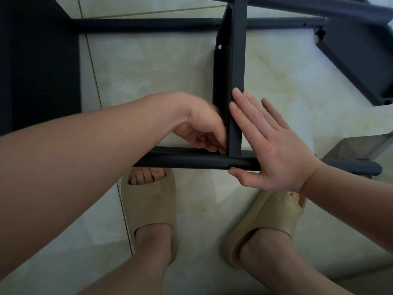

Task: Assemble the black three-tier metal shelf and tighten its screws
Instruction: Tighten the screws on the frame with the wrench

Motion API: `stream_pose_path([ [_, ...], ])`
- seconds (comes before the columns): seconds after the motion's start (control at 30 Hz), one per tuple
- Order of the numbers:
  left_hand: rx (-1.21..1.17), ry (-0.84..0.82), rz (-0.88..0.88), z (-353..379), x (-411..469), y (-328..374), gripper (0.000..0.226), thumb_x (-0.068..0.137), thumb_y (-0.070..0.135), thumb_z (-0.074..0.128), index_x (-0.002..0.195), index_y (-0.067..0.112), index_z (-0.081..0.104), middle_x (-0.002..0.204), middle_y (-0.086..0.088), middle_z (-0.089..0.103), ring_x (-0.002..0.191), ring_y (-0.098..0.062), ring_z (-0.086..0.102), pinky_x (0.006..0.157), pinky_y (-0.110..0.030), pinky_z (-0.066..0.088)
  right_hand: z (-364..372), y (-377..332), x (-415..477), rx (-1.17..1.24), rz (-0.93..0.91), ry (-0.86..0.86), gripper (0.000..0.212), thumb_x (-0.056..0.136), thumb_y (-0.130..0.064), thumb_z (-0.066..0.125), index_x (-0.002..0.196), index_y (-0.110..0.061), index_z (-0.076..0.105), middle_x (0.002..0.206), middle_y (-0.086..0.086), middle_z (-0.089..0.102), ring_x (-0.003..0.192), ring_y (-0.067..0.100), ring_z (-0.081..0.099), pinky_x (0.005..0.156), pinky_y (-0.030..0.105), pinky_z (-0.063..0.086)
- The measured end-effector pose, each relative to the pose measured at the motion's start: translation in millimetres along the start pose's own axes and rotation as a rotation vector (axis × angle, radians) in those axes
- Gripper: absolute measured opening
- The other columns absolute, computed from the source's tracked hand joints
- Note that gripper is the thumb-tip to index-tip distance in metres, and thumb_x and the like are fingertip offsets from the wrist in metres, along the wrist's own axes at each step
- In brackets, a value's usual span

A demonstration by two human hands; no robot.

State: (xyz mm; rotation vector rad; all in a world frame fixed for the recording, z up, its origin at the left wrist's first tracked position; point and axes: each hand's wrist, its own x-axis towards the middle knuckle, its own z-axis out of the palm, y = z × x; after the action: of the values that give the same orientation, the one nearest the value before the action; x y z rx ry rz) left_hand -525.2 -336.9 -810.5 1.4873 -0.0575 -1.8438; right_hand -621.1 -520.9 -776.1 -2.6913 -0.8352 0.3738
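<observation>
A black metal shelf frame lies on its side over the tiled floor. Its near round tube [187,160] runs left to right above my feet. A flat black shelf panel [231,67] stands edge-on between that tube and the far tube [148,25]. My left hand [202,128] is curled on the panel's left side at the near joint, fingertips pinched there; what they hold is hidden. My right hand [268,145] lies flat with fingers apart against the panel's right face, its thumb under the near tube.
Another black shelf panel [357,60] leans at the upper right, and a dark panel [42,60] fills the upper left. A curved tube [319,6] crosses the top. A grey object [361,147] sits at the right edge. My feet in beige slippers [148,209] stand below the tube.
</observation>
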Motion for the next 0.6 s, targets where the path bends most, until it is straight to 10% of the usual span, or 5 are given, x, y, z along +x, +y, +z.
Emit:
stream_pose_path([
  [0.6, 0.054, -0.005, -0.029, -0.4, -1.9, -3.6, 0.007, 0.091, 0.013, 0.065, 0.088, 0.017, 0.07, 0.076, 0.005, 0.069, 0.068, -0.009, 0.053, 0.064, -0.022, 0.038, -0.3, -0.5, -0.3, -0.001, -0.003, 0.001, 0.102, 0.085, -0.06, 0.056, 0.158, 0.002, 0.021, 0.168, 0.018, 0.01, 0.157, 0.031, 0.009, 0.124, 0.056, 0.018],
])
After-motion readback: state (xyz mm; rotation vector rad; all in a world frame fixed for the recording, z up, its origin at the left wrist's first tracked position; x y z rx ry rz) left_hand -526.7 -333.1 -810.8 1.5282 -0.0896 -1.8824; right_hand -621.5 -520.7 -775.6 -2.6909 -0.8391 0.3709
